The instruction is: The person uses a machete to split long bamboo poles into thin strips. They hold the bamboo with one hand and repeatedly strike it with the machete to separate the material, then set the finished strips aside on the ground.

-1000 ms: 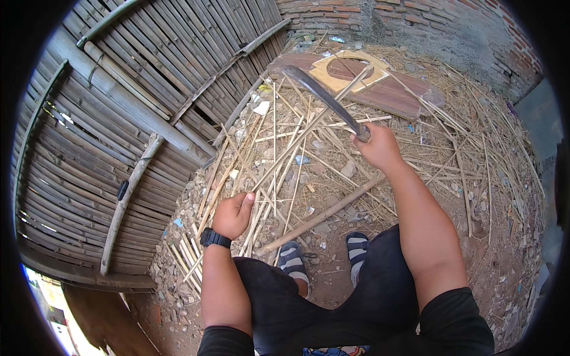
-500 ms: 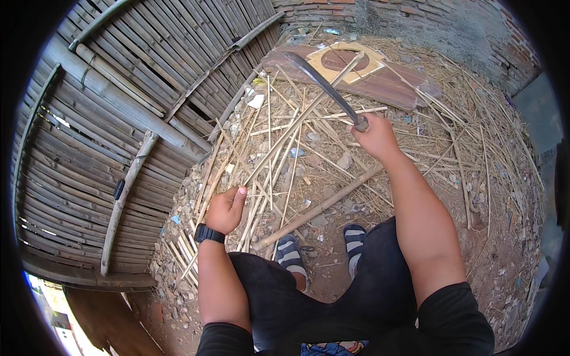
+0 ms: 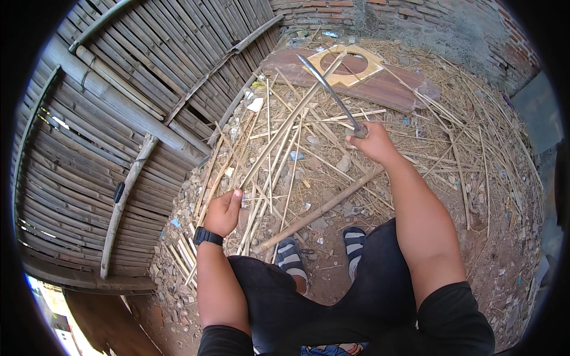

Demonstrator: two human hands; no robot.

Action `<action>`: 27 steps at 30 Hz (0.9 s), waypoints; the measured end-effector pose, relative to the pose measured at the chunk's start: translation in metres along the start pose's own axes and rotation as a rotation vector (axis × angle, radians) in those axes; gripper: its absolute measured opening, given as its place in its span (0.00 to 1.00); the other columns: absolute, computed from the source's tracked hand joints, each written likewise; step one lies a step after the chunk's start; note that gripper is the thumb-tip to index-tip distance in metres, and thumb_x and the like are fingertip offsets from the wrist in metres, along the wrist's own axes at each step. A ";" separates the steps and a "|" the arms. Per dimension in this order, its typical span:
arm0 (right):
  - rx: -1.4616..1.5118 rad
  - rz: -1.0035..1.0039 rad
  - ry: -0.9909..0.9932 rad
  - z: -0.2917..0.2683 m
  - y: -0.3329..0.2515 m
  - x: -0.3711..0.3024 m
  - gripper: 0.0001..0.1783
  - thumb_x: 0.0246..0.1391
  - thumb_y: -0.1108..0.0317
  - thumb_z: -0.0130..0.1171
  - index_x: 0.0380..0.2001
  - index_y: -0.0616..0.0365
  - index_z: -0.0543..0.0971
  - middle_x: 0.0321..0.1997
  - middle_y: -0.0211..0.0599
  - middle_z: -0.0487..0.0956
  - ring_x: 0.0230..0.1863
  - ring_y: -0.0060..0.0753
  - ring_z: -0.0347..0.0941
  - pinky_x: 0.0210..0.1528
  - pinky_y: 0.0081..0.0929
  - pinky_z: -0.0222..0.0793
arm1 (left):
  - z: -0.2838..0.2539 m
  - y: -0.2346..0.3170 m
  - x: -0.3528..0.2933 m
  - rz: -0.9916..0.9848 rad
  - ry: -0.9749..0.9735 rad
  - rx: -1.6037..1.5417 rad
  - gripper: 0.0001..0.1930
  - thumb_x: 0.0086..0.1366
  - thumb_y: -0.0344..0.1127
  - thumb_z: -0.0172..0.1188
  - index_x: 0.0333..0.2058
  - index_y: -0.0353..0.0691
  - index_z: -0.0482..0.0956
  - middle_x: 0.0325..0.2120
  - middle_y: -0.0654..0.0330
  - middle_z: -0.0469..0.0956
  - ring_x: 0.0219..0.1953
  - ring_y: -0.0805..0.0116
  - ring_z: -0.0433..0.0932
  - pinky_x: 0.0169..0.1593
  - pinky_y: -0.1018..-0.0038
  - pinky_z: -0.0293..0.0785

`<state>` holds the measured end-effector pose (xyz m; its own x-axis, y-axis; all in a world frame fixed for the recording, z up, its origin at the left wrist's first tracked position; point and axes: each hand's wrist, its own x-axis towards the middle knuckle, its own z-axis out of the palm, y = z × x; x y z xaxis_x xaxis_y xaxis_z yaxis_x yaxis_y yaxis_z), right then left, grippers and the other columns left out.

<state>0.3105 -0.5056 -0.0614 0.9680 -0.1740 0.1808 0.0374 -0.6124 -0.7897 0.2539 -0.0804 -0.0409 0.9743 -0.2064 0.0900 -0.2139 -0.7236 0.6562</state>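
My left hand (image 3: 224, 212), with a black watch on its wrist, is closed around the near end of a long split bamboo strip (image 3: 273, 146). The strip slants away from me up and to the right. In my right hand (image 3: 375, 145) is the handle of a machete (image 3: 339, 102) with a long, slightly curved dark blade. The blade points up and to the left and crosses over the strip near its far end. Whether blade and strip touch, I cannot tell.
Several cut bamboo strips (image 3: 291, 178) litter the stony ground. A round pole (image 3: 323, 209) lies before my sandalled feet. Farther off are a brown board (image 3: 392, 95) and a yellowish panel (image 3: 369, 72) with a round hole. A bamboo wall (image 3: 89, 196) stands left, a brick wall (image 3: 409, 26) behind.
The machete's blade has swung slightly, its tip now lower and farther right. The bamboo strip's far end has shifted a little left. Both hands keep their grip.
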 end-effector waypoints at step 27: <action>-0.054 0.228 0.011 -0.019 0.014 0.007 0.20 0.49 0.58 0.71 0.42 0.59 0.83 0.34 0.48 0.83 0.40 0.46 0.81 0.45 0.39 0.74 | 0.007 -0.001 -0.002 -0.086 -0.171 0.044 0.30 0.75 0.57 0.47 0.28 0.32 0.77 0.18 0.50 0.73 0.23 0.58 0.70 0.34 0.62 0.71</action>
<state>0.3132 -0.5306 -0.0599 0.9471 -0.3208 0.0074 -0.1961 -0.5967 -0.7781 0.2514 -0.0836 -0.0467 0.9637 -0.2488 -0.0965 -0.1367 -0.7708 0.6223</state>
